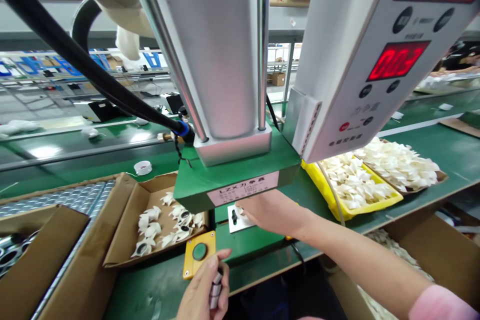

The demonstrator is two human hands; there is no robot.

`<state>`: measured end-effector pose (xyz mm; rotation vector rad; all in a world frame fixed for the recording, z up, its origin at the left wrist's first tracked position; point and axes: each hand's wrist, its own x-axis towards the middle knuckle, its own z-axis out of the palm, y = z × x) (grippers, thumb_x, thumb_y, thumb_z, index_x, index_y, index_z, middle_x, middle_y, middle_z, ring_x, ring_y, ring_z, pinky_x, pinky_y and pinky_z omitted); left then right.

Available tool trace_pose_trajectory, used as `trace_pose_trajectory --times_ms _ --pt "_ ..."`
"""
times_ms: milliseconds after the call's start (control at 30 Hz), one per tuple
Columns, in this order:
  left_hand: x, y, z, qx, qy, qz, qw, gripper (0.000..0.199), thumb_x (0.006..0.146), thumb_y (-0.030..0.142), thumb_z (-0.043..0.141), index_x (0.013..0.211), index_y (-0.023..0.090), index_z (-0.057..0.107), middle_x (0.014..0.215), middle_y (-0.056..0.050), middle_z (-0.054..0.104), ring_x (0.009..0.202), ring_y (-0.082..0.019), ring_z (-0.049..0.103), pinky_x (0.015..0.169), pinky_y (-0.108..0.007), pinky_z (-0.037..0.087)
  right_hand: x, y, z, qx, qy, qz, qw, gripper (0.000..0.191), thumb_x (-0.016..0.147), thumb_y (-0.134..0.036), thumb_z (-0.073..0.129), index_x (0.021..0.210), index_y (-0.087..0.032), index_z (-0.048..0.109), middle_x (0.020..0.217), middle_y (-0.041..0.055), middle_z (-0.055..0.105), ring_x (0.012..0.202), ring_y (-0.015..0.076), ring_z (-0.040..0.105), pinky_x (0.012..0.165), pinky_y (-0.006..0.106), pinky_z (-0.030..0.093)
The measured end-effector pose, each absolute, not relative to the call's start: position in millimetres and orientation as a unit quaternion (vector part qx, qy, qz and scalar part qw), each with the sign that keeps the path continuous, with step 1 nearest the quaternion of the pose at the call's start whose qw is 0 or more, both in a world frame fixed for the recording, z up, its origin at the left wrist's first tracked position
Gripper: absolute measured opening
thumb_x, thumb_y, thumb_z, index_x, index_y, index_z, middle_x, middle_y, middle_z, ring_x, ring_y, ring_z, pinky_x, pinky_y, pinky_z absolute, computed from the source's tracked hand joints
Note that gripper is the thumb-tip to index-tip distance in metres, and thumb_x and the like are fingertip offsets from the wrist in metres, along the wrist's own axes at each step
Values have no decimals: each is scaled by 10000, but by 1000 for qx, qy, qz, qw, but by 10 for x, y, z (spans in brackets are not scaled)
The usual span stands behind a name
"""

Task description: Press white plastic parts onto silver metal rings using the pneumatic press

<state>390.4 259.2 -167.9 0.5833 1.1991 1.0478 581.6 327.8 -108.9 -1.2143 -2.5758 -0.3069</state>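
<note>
My left hand [206, 287] is closed around several short shiny metal cylinders [215, 290], just in front of the yellow push-button box [189, 257] with its green button [200, 251]. Under the head of the bench press [232, 160], my right hand [268, 212] reaches in from the right, fingertips together at the white fixture plate [240, 225]. A small black part [234, 217] stands on that plate. Something whitish shows at the right fingertips; the press head and the fingers partly hide it.
A cardboard box [116, 240] of white finned plastic wheels stands left of the press. Farther left are boxes of metal cylinders [75, 205]. On the right, a yellow tray [382, 205] and a heap [401, 165] hold white finned pieces. A control box [337, 110] with red digits overhangs the bench.
</note>
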Motion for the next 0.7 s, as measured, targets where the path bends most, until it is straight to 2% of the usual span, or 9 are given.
trace_pose_trajectory --times_ms 133,300,467,700 --pt "3873 2583 -1732 251 521 458 675 441 706 503 660 969 152 604 576 15 513 388 -57 335 318 -164 185 5880 3312 -1070 -410 -896 -120 120 175 868 -114 444 765 -190 563 797 28 603 740 160 520 629 283 356" --pt "3876 2583 -1749 240 523 454 680 419 716 501 655 949 157 600 566 22 509 379 -44 322 319 -152 180 5861 3346 -1044 -372 -912 -125 122 190 882 -187 460 716 -197 552 730 9 573 740 160 494 628 291 342" --pt "3880 2576 -1750 239 526 461 674 429 710 506 658 943 150 602 557 23 501 378 -41 321 317 -148 181 5777 3304 -1037 -357 -907 -204 93 172 837 -60 426 771 -164 546 817 64 566 808 192 508 650 302 378" --pt "3874 2556 -1771 253 528 458 669 439 720 511 640 964 148 598 545 25 497 371 -44 310 315 -155 179 5717 3245 -1118 -364 -908 -196 68 103 849 -91 429 841 -145 516 814 65 536 774 205 496 601 318 391"
